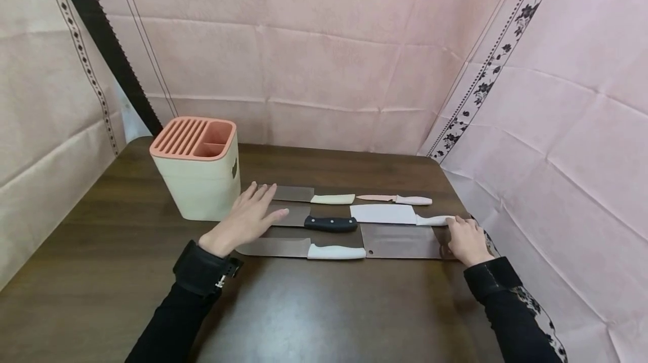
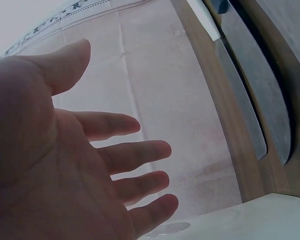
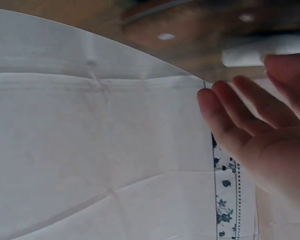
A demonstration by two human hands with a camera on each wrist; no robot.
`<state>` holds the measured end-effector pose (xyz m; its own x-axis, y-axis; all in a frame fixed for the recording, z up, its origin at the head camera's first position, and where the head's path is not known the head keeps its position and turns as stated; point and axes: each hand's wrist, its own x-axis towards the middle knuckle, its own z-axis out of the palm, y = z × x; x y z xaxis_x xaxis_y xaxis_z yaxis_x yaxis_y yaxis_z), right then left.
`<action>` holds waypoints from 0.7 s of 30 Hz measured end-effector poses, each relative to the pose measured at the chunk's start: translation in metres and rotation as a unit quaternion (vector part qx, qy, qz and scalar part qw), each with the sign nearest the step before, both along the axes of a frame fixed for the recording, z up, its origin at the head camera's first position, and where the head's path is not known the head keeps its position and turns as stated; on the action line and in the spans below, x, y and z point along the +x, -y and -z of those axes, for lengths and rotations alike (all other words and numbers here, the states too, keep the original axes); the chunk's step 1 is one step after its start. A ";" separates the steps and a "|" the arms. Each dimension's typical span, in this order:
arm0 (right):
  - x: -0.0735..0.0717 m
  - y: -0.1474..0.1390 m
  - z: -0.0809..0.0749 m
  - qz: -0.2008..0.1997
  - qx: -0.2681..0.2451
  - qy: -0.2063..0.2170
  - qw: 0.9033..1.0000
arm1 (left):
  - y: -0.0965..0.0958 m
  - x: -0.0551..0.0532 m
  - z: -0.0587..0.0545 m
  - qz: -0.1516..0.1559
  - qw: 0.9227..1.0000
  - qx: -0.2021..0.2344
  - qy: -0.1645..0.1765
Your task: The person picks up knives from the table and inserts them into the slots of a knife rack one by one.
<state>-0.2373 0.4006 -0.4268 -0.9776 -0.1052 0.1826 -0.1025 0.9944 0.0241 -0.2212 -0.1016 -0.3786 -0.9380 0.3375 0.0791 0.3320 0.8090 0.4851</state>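
Observation:
My left hand [image 1: 245,216] is held over the blade ends of the left-hand knives, fingers spread and straight, holding nothing. Beneath and beside it lie a knife with a pale green handle [image 1: 332,199], one with a black handle [image 1: 331,224] and one with a white handle [image 1: 336,252]. My right hand [image 1: 469,241] is at the right end of the row, thumb and index finger pinching the handle end of a white cleaver [image 1: 383,214]. That cleaver's white handle [image 3: 245,56] shows beside the fingertips in the right wrist view; the other fingers are loosely bent.
A pale green knife block [image 1: 202,188] with a pink slotted top stands at the left. A broad steel cleaver [image 1: 400,241], its brown handle partly behind my right hand, lies nearest on the right. A small pink paring knife [image 1: 395,199] lies at the back. Pink cloth [image 1: 324,70] surrounds the table.

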 end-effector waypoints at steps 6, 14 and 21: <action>-0.005 -0.006 0.006 -0.014 -0.005 -0.020 1.000 | -0.001 0.002 -0.001 0.000 1.000 -0.001 0.000; -0.012 -0.011 0.005 -0.009 -0.010 -0.009 1.000 | 0.000 0.003 -0.001 0.003 1.000 -0.006 0.001; -0.023 -0.012 0.005 -0.016 -0.012 -0.011 1.000 | 0.000 0.002 -0.004 0.001 1.000 -0.009 -0.007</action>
